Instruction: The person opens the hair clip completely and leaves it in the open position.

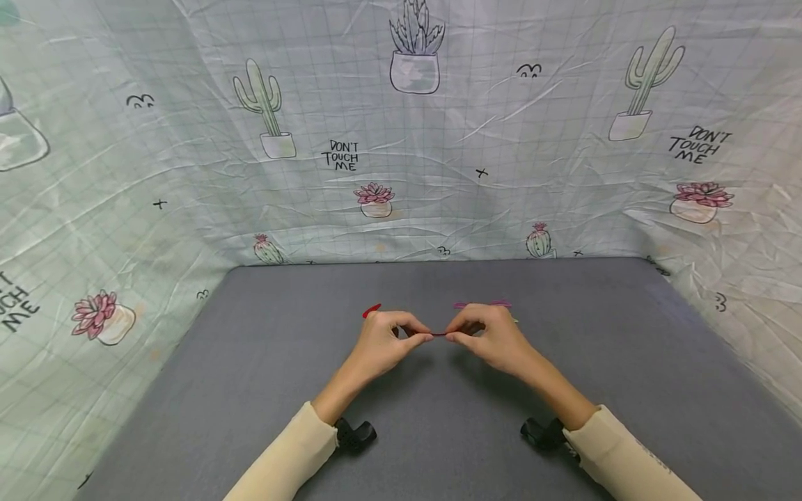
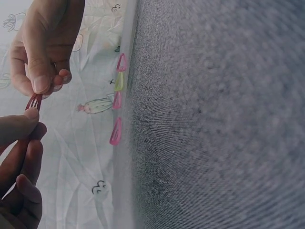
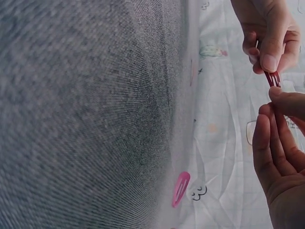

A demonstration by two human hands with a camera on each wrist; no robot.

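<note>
Hair clip (red) between hands

The head view looks forward and down; both wrist views, nearer and turned sideways, share the red clip.

A grey counter spread before me, a wrinkled pale sheet rising behind it, a printed green cactus to my upper right, a pink potted succulent, black "DON'T TOUCH ME" lettering just above it
</note>
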